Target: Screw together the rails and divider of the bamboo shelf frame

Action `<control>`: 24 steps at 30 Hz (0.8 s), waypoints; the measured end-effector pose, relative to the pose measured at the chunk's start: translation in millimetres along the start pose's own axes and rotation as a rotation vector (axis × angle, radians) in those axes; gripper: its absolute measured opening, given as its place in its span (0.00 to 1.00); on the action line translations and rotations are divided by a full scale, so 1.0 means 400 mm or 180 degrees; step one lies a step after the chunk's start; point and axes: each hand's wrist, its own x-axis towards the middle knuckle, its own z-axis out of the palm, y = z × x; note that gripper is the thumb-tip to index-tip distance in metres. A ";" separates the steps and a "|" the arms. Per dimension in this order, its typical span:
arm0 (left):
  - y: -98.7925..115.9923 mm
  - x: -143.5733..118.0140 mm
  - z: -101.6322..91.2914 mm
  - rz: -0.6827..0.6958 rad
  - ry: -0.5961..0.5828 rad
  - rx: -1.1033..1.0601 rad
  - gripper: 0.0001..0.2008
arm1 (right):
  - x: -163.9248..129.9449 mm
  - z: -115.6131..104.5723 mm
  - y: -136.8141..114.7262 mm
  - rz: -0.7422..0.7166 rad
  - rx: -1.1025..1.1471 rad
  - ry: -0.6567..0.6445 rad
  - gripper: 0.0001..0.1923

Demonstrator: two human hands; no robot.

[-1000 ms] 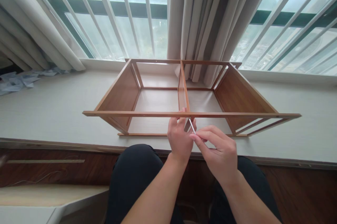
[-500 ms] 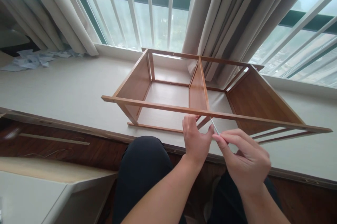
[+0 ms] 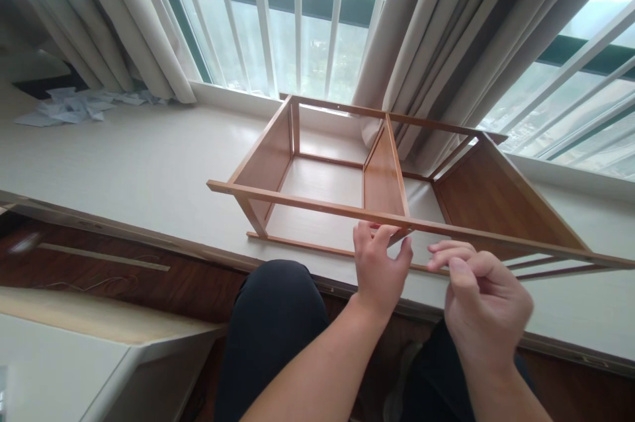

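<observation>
Centre frame: left hand [image 3: 380,270] pinches the wooden shelf frame's [image 3: 307,200] front rail at the divider [image 3: 384,174]; right hand [image 3: 483,303] curled, contents unclear. Frame largely assembled.

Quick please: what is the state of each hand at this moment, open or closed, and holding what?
Left hand: fingers curled at the front rail of the wooden frame, touching it.
Right hand: fingers pinched together; whether it holds anything cannot be told.

Window [image 3: 297,18]: tall panes behind white vertical bars, daylight, hazy view beyond. Curtains [image 3: 436,45]: beige, gathered at centre and far left. Sill platform [image 3: 129,164]: pale, wide. Crumpled paper [image 3: 74,104]: at its far left corner. Floor [image 3: 124,276]: dark wood below its near edge.
</observation>
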 end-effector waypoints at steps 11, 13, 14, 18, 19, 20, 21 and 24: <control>-0.025 0.030 -0.010 0.0570 -0.0092 -0.0109 0.14 | 0.033 0.029 0.000 0.0032 -0.1732 -0.0759 0.13; -0.030 0.033 -0.009 0.0646 -0.0133 -0.0103 0.17 | 0.039 0.043 -0.002 -0.0086 -0.1836 -0.0854 0.14; -0.032 0.034 -0.007 0.0673 -0.0128 -0.0112 0.17 | 0.042 0.050 -0.004 -0.0155 -0.1887 -0.0823 0.14; -0.039 0.035 0.000 0.0719 -0.0032 -0.0213 0.12 | 0.048 0.071 -0.009 -0.0282 -0.1995 -0.0598 0.16; -0.041 0.035 0.001 0.0725 -0.0028 -0.0233 0.11 | 0.049 0.075 -0.010 -0.0294 -0.1997 -0.0577 0.15; -0.042 0.034 0.002 0.0722 -0.0028 -0.0250 0.11 | 0.050 0.078 -0.011 -0.0298 -0.2000 -0.0560 0.15; -0.042 0.034 0.002 0.0716 -0.0035 -0.0265 0.12 | 0.051 0.080 -0.011 -0.0298 -0.2003 -0.0539 0.14; -0.042 0.035 0.001 0.0696 -0.0039 -0.0312 0.12 | 0.053 0.085 -0.011 -0.0338 -0.2007 -0.0441 0.12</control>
